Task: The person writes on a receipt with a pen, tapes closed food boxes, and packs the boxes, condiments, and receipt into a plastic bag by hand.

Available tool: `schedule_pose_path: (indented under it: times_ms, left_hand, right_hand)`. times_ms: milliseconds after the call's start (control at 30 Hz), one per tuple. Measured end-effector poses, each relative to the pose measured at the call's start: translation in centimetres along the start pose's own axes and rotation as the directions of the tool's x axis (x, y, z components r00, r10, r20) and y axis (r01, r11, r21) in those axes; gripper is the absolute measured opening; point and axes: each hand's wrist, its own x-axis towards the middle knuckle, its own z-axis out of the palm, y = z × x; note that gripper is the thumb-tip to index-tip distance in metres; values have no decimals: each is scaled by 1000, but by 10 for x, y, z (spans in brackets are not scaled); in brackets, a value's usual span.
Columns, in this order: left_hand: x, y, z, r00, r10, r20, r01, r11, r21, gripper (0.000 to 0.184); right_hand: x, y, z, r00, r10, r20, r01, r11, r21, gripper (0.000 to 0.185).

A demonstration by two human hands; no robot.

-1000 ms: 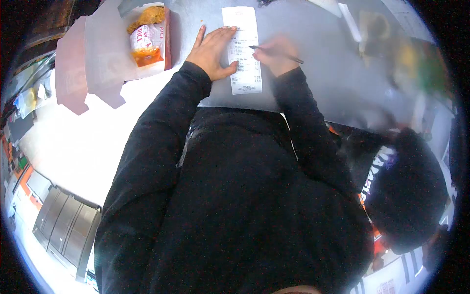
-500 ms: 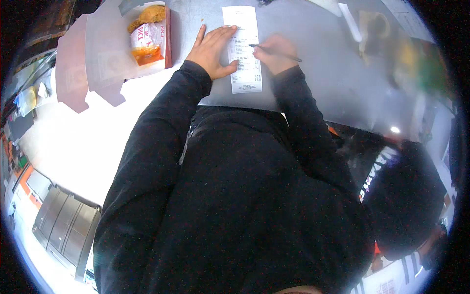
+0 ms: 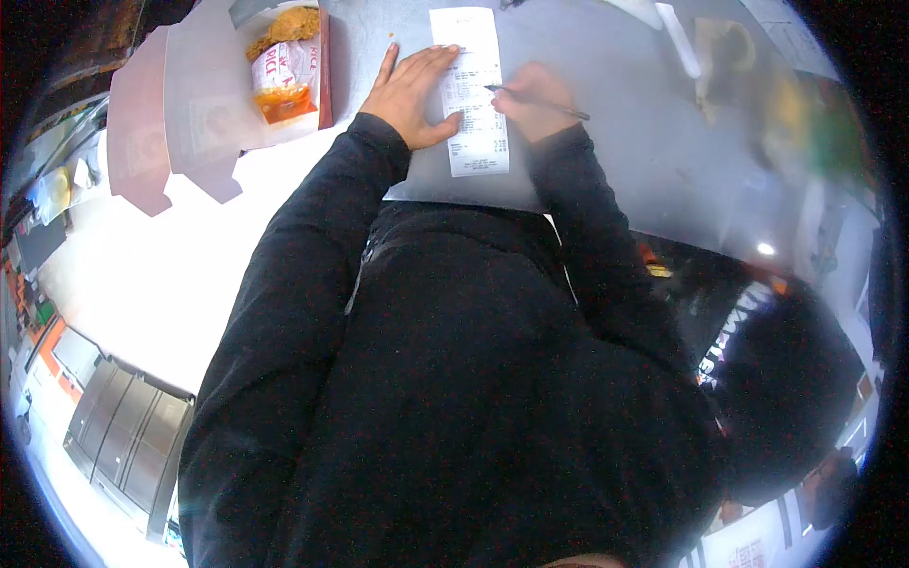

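Observation:
A long printed receipt [image 3: 476, 142] lies flat on the grey metal counter [image 3: 625, 170]. My left hand [image 3: 412, 99] rests open with fingers spread, its fingertips and thumb on the receipt's left edge. In my right hand [image 3: 538, 99] is a dark pen [image 3: 559, 109], its tip over the right part of the receipt's print. To the left of my left hand stands an open food box [image 3: 324, 71]. Inside it are a piece of fried chicken [image 3: 294, 26], a printed rice packet [image 3: 287, 66] and an orange sauce packet [image 3: 286, 101].
A person in a dark cap [image 3: 791, 388] is close by on my right. The box's lid flap [image 3: 142, 123] sticks out to the left over the counter edge. A ribbed dark bin-like object [image 3: 128, 426] stands at lower left. Blurred items lie at upper right.
My right hand and the pen have shifted very slightly to the right. My left hand keeps its place on the receipt. The person in the cap has moved a little.

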Motion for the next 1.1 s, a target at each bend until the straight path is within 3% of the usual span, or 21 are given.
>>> schedule_pose_path:
  times_ms: [333,533,733,1100]
  left_hand:
    - [0,0,0,1000,-4,-3,4,1000,-12,86]
    - [0,1,-1,1000,-6,-5,6,1000,-5,86]
    - [0,2,0,1000,-6,-5,6,1000,5,85]
    - [1,2,0,1000,-5,-8,5,1000,-8,85]
  right_hand:
    - [0,-9,-2,999,30,31,-27,996,-85,18]
    - [0,-7,-2,999,21,43,-21,1000,-8,16]
    - [-2,-20,-5,997,24,68,-18,996,-83,16]
    - [-1,-16,-2,998,17,65,-16,1000,-19,16]
